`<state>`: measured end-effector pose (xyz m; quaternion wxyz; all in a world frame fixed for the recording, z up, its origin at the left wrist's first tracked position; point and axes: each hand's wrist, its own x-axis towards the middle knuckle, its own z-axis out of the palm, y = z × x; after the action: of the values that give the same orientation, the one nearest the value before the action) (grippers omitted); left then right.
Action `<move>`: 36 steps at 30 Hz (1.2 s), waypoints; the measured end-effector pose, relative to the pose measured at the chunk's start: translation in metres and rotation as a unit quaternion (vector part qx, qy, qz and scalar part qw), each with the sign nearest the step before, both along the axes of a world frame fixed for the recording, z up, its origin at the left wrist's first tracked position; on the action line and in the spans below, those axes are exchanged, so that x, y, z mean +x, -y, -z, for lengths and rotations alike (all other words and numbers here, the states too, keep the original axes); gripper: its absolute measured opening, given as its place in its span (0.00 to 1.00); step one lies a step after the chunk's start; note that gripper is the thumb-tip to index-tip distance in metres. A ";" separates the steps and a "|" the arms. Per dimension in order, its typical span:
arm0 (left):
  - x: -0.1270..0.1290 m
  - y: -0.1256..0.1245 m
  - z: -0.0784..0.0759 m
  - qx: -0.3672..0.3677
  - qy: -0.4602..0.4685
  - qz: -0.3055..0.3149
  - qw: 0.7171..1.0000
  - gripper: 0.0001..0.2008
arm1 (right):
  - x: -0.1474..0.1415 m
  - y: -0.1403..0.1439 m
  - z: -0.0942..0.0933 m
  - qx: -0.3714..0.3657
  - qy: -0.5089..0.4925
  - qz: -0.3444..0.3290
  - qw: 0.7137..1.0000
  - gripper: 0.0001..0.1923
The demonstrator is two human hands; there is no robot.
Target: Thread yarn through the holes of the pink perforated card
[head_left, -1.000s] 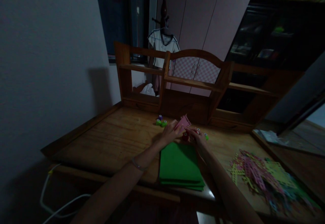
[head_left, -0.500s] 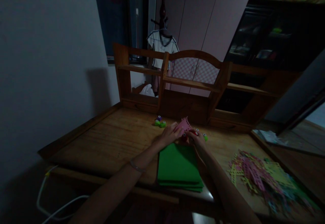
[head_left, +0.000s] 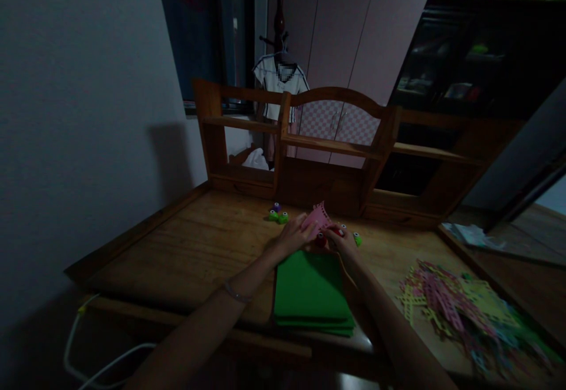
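My left hand (head_left: 292, 235) grips the left side of a pink sheet-like piece (head_left: 316, 219) with a notched edge, raised above the table. Its fingers are closed around it. My right hand (head_left: 344, 245) is pinched at the piece's lower right edge. Right by those fingers is a small red toy with a white eye (head_left: 321, 239); whether they touch it I cannot tell. Under the wrists lies a stack of green sheets (head_left: 312, 288). Green eye toys (head_left: 283, 218) and a purple one (head_left: 276, 207) sit left of the hands, and another green one (head_left: 357, 238) is to the right.
A pile of pink, yellow and green cut-out pieces (head_left: 460, 304) covers the table's right side. Behind the hands rises a wooden shelf (head_left: 331, 142) along the back of the table (head_left: 190, 242). A white cable (head_left: 68, 343) hangs at the front left.
My hands keep hold of the pink piece in nearly the same place; it has tilted slightly. The camera view has shifted a little.
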<state>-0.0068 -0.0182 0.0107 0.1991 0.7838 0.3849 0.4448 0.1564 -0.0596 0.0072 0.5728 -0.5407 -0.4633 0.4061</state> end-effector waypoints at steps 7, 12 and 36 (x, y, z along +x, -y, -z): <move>-0.002 0.007 -0.002 -0.064 0.031 0.088 0.994 0.18 | 0.003 0.001 0.000 -0.003 -0.014 0.022 1.000 0.22; 0.001 0.004 0.003 -0.064 0.039 0.126 0.989 0.19 | 0.000 0.006 -0.006 -0.003 -0.025 0.036 0.999 0.23; 0.003 -0.004 0.003 -0.062 0.108 0.052 0.991 0.16 | -0.002 -0.001 0.001 0.034 -0.158 -0.060 0.985 0.23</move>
<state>-0.0033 -0.0143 0.0075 0.3104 0.7363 0.3469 0.4911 0.1546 -0.0586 0.0061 0.6316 -0.4210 -0.4122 0.5040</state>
